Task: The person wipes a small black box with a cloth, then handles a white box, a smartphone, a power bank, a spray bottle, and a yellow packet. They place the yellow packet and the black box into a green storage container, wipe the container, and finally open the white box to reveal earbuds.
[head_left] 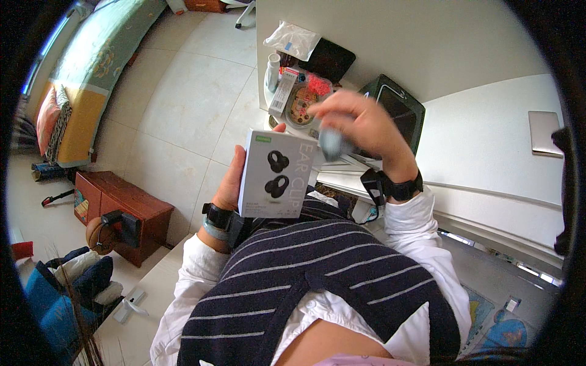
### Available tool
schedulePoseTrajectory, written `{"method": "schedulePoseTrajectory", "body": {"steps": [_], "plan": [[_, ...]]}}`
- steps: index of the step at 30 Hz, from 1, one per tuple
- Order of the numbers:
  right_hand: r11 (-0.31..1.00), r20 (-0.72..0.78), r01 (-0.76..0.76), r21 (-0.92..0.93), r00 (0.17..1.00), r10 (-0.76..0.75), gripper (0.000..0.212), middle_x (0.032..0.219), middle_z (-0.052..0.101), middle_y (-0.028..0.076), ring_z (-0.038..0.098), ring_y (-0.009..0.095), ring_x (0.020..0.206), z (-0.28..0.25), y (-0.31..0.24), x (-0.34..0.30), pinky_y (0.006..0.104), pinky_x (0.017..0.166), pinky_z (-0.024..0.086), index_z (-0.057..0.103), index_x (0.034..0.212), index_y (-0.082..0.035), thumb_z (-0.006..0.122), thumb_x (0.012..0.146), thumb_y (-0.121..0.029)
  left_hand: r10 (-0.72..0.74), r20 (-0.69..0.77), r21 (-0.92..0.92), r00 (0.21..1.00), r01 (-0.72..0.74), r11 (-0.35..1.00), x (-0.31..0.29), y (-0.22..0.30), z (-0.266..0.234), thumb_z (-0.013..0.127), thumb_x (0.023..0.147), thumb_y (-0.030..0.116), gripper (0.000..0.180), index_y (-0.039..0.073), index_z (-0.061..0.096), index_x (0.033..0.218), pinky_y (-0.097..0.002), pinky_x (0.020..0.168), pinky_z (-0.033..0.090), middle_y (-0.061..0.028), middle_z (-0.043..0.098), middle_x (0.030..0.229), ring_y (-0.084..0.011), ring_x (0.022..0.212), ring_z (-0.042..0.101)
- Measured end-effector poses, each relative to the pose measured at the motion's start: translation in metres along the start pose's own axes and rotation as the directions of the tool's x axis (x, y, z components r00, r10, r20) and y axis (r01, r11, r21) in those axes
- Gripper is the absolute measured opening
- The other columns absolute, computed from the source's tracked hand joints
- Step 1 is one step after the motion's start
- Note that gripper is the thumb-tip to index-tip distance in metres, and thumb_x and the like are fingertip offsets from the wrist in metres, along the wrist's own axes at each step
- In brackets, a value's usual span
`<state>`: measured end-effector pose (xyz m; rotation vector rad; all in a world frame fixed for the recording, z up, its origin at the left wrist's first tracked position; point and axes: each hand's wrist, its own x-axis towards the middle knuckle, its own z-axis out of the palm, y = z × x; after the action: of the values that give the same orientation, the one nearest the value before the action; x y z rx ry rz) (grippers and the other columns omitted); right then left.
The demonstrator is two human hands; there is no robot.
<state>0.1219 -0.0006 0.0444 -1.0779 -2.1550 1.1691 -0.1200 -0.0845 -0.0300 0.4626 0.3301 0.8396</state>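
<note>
My left hand (231, 183) grips a white earphone box (262, 195) by its left side, in front of my body. The box face is turned up and shows two black clip-on earphones. Just to the right of the box, my right hand (360, 122) is raised, its fingers bent and smeared by motion. Below those fingers hangs a small grey-blue thing (332, 144), seemingly held by them; it is too blurred to name. Both wrists wear black strapped devices.
Beyond my hands, a white shelf holds a white bottle (273, 70), a narrow white carton (284, 93), a round patterned tin (301, 107) and a clear plastic bag (292, 39). A black box-shaped appliance (400, 110) stands right of them. A red-brown cabinet (128, 210) is at left.
</note>
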Motion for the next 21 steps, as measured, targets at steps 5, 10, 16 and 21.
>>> {"method": "schedulePoseTrajectory", "body": {"steps": [5, 10, 16, 21], "plan": [[0.979, -0.394, 0.110, 0.173, 0.918, -0.033, 0.031, 0.115, 0.063, 0.013, 0.059, 0.021, 0.107, 0.045, -0.008, 0.015, 0.0351, 0.091, 0.047, 0.062, 0.115, -0.003, 0.059, 0.093, -0.024, -0.073, -0.236, -0.184, 0.969, 0.029, 0.982, 0.007, -0.013, -0.010, 0.030, 0.095, 0.062, 0.072, 0.012, 0.031, 0.145, -0.0489, 0.099, 0.044, -0.0155, 0.044, 0.140, -0.0328, 0.120, 0.052], [0.920, -0.163, 0.307, -0.245, 0.922, -0.351, 0.048, 0.140, 0.046, 0.017, 0.045, 0.034, 0.128, 0.126, -0.020, -0.006, 0.0441, 0.108, 0.033, 0.053, 0.130, -0.007, 0.064, 0.084, -0.018, 0.142, -0.263, -0.369, 0.954, -0.236, 0.899, 0.011, -0.006, -0.023, 0.034, 0.095, 0.060, 0.064, 0.006, 0.054, 0.124, -0.0400, 0.089, 0.052, -0.0126, 0.063, 0.115, -0.0248, 0.101, 0.063], [0.790, -0.074, 0.324, -0.520, 0.905, -0.420, 0.052, 0.140, 0.047, 0.014, 0.040, 0.033, 0.132, 0.103, -0.011, 0.013, 0.0554, 0.110, 0.023, 0.048, 0.135, -0.013, 0.061, 0.086, -0.026, 0.117, -0.206, -0.413, 0.972, -0.194, 0.890, 0.008, -0.015, -0.012, 0.032, 0.094, 0.062, 0.068, 0.009, 0.045, 0.135, -0.0448, 0.093, 0.049, -0.0163, 0.054, 0.129, -0.0296, 0.114, 0.057], [0.952, -0.306, 0.162, -0.260, 0.921, -0.240, 0.036, 0.114, 0.061, 0.020, 0.061, 0.034, 0.103, 0.101, 0.012, 0.023, 0.0454, 0.088, 0.046, 0.054, 0.120, -0.009, 0.059, 0.089, -0.025, 0.054, -0.162, -0.298, 0.985, -0.101, 0.949, 0.009, -0.010, -0.014, 0.032, 0.095, 0.060, 0.066, 0.011, 0.041, 0.138, -0.0487, 0.095, 0.046, -0.0148, 0.051, 0.132, -0.0315, 0.117, 0.053]]}}
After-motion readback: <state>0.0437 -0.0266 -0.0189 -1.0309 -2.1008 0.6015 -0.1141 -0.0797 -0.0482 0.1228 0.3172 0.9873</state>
